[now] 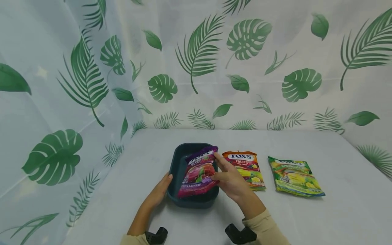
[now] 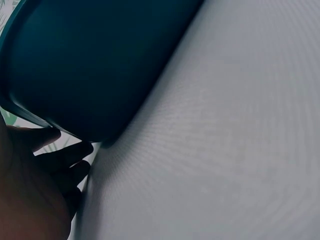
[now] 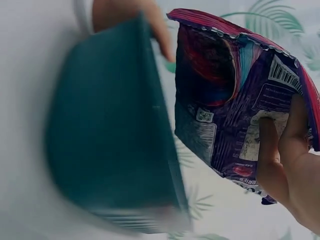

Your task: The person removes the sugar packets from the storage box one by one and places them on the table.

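A purple and pink Fox's candy bag is pinched in my right hand over a dark teal plastic bin. In the right wrist view, fingers press on the back of the bag, which appears above the rim of the bin. My left hand touches the left side of the bin. The left wrist view has its fingers extended by the bin's wall. Part of the bin's inside is hidden behind the bag.
An orange and yellow Fox's Fruits bag lies just right of the bin, partly behind my right hand. Farther right lies a green and yellow Fox's bag. All rest on a white table before a leaf-print curtain.
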A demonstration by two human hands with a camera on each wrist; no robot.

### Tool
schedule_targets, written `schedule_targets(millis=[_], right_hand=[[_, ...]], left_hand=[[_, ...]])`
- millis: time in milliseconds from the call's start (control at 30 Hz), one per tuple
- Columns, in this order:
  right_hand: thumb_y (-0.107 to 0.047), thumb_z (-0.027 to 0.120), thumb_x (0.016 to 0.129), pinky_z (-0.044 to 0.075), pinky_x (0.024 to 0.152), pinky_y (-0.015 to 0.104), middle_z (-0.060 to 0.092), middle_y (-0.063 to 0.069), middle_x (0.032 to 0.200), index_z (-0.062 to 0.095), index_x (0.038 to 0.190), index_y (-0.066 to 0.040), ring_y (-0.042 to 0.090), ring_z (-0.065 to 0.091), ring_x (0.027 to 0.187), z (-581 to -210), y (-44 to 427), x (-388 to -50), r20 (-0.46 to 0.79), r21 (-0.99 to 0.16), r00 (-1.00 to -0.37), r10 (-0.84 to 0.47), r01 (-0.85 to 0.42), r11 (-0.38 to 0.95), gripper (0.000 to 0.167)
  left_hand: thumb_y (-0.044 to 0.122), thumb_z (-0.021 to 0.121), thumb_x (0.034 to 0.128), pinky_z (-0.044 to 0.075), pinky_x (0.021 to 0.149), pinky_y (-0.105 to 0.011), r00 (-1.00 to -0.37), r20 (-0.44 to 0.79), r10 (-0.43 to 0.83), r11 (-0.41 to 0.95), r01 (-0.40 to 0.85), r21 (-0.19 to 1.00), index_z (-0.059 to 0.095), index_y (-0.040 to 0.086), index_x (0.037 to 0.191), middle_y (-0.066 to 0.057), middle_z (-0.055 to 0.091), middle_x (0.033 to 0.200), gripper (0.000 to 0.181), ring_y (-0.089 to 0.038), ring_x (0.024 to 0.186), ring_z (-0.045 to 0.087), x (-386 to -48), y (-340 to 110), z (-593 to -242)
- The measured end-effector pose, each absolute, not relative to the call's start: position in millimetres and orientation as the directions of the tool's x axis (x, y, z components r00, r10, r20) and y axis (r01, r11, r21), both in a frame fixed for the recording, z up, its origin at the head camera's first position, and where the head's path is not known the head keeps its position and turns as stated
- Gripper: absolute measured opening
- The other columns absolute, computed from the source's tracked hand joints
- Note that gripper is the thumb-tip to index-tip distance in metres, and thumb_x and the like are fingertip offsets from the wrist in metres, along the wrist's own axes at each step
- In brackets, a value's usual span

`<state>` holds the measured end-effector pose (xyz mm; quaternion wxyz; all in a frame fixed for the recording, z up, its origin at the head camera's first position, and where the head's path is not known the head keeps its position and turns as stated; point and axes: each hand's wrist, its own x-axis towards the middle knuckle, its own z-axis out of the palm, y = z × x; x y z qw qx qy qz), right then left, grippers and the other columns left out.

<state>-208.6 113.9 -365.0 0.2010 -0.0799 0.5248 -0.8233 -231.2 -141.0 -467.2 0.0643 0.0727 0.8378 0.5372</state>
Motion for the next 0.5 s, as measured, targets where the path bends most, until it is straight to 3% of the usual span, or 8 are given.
schedule_targets(millis=[300,500], right_hand=[[0.014,0.043,0.083,0.03,0.104,0.036,-0.001,0.006,0.155,0.004,0.148,-0.013,0.027,0.011,0.139,-347,140,-193,-0.036,-0.908,-0.936,-0.349,0.177,-0.381,0.08],[0.01,0.043,0.085,0.044,0.095,0.021,-0.003,0.008,0.154,-0.003,0.147,-0.012,0.028,0.01,0.138,-344,163,-186,-0.031,-0.934,-0.944,-0.33,0.144,-0.326,0.081]], left_hand=[[0.044,0.02,0.099,0.015,0.108,-0.059,-0.978,-0.018,0.207,0.412,0.07,0.908,0.019,-0.005,0.143,-0.026,0.021,0.147,0.065,-0.041,0.136,0.019,-230,-139,-471],[0.048,0.019,0.0981,0.017,0.107,-0.06,-0.982,-0.025,0.189,0.448,0.064,0.892,0.019,-0.003,0.143,-0.026,0.021,0.147,0.068,-0.042,0.136,0.02,-230,-141,-467]])
